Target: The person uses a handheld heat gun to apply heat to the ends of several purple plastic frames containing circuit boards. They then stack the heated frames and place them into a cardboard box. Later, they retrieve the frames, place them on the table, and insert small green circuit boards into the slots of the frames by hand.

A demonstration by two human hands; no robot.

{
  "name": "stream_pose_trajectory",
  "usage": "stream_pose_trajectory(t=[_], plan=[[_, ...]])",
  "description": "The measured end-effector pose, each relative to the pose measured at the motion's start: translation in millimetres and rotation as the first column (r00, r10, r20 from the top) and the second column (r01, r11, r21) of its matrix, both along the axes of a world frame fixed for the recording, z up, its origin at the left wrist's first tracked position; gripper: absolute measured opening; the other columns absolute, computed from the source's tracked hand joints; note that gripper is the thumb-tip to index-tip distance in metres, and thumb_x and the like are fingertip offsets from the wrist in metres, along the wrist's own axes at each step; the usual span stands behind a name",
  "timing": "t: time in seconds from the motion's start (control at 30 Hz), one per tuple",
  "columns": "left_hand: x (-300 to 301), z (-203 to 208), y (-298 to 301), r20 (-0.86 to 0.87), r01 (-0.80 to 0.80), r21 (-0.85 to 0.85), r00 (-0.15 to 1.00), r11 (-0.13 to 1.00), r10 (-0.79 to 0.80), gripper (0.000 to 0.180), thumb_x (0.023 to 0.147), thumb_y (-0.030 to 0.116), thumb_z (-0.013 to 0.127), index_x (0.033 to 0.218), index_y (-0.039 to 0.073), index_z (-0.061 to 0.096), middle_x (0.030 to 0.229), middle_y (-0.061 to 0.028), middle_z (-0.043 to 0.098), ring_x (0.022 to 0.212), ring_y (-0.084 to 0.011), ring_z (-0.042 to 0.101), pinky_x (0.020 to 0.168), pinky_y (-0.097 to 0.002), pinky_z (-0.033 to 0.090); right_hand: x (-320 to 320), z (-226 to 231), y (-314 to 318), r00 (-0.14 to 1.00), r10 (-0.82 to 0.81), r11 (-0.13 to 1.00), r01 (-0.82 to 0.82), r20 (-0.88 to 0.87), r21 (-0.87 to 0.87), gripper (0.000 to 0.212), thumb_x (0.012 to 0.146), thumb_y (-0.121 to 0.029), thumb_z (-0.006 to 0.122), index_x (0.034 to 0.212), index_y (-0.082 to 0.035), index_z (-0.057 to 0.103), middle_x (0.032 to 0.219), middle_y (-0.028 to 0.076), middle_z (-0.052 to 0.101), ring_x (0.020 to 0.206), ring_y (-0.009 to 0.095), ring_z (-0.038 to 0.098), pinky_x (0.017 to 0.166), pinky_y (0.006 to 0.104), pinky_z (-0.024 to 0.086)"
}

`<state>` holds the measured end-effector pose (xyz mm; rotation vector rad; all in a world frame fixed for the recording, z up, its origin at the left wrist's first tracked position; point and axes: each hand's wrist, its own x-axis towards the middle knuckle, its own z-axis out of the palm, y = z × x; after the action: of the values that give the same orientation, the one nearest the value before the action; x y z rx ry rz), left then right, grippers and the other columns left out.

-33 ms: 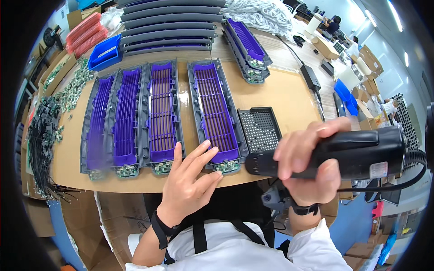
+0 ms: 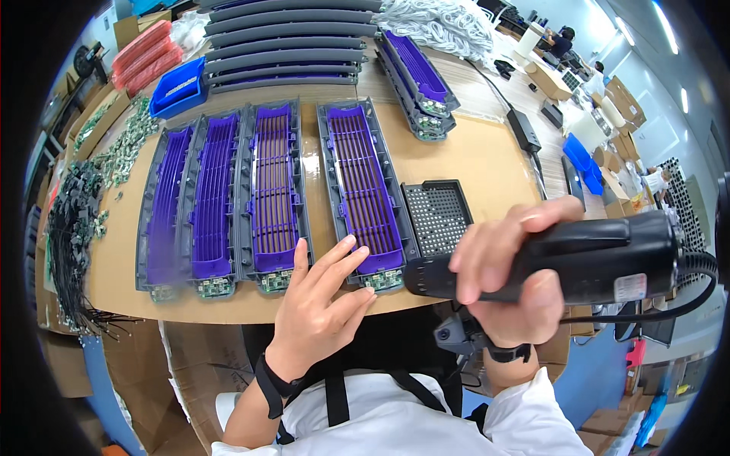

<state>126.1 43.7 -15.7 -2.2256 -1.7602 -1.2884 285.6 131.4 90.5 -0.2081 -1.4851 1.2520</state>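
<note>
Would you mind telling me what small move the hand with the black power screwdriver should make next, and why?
Probably bring the power screwdriver tip down to the circuit board at the near end of the rightmost purple grille: the left hand already steadies that end, and the tip hovers just beside it.

Four purple grille panels (image 2: 268, 190), one black tray (image 2: 437, 214).

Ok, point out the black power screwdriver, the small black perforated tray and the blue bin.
black power screwdriver (image 2: 593, 258), head view, middle of its body.
small black perforated tray (image 2: 439, 215), head view, centre of its grid.
blue bin (image 2: 179, 89), head view, its front wall.
</note>
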Motion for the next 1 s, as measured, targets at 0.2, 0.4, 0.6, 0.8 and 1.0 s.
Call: stream_pose_trajectory(t=[0.2, 0.4, 0.6, 0.8, 1.0], plan=[[-0.3, 1.4, 0.1, -0.003, 0.001, 0.016, 1.000, 1.000, -0.001, 0.007, 0.073, 0.009, 0.075, 0.075, 0.010, 0.068, 0.124, -0.0102, 0.061, 0.123, -0.0278, 0.054, 0.112, -0.0567, 0.021, -13.7, -10.3, -1.4, 0.991, 0.050, 0.998, -0.044, 0.124, -0.048, 0.046, 0.086, -0.029, 0.071, 0.112, -0.004, 0.041, 0.066, 0.006, 0.052, 0.053, 0.020, 0.056, 0.057, 0.0337, 0.046], [-1.1, 0.7, -0.6, -0.005, -0.010, 0.025, 1.000, 1.000, 0.010, 0.007, 0.074, 0.010, 0.074, 0.073, 0.009, 0.067, 0.123, -0.0094, 0.061, 0.123, -0.0264, 0.055, 0.112, -0.0578, 0.022, -18.5, -25.1, 8.2, 0.970, -0.009, 0.993, -0.020, 0.242, 0.118, 0.046, 0.085, -0.025, 0.071, 0.112, -0.004, 0.041, 0.064, 0.006, 0.052, 0.053, 0.019, 0.055, 0.054, 0.0319, 0.045], [-1.3, 0.0, 0.1, -0.009, -0.009, 0.015, 1.000, 1.000, 0.009, 0.010, 0.075, 0.011, 0.074, 0.070, 0.009, 0.066, 0.122, -0.0096, 0.062, 0.122, -0.0264, 0.055, 0.111, -0.0591, 0.022, -22.2, -29.4, 8.3, 0.966, -0.001, 0.992, -0.030, 0.259, 0.119, 0.045, 0.084, -0.023, 0.072, 0.111, -0.004, 0.041, 0.064, 0.007, 0.052, 0.053, 0.019, 0.054, 0.053, 0.0314, 0.045], [-1.1, 0.0, -0.5, -0.019, -0.012, 0.010, 1.000, 1.000, 0.012, 0.013, 0.075, 0.011, 0.073, 0.067, 0.008, 0.063, 0.122, -0.0099, 0.062, 0.122, -0.0268, 0.055, 0.111, -0.0597, 0.022, -28.0, -29.7, 7.0, 0.971, 0.045, 0.992, -0.071, 0.233, 0.107, 0.042, 0.083, -0.019, 0.071, 0.106, -0.004, 0.040, 0.064, 0.007, 0.052, 0.053, 0.018, 0.054, 0.054, 0.0314, 0.047], [0.3, -1.7, -1.9, -0.012, -0.023, 0.013, 1.000, 1.000, 0.023, 0.008, 0.074, 0.011, 0.074, 0.072, 0.010, 0.066, 0.120, -0.0114, 0.062, 0.120, -0.0275, 0.056, 0.110, -0.0597, 0.023, -44.3, -22.2, 14.1, 0.945, 0.190, 0.974, -0.216, 0.266, 0.074, 0.032, 0.078, -0.012, 0.073, 0.091, -0.001, 0.046, 0.065, 0.007, 0.055, 0.052, 0.013, 0.055, 0.050, 0.0253, 0.046]])
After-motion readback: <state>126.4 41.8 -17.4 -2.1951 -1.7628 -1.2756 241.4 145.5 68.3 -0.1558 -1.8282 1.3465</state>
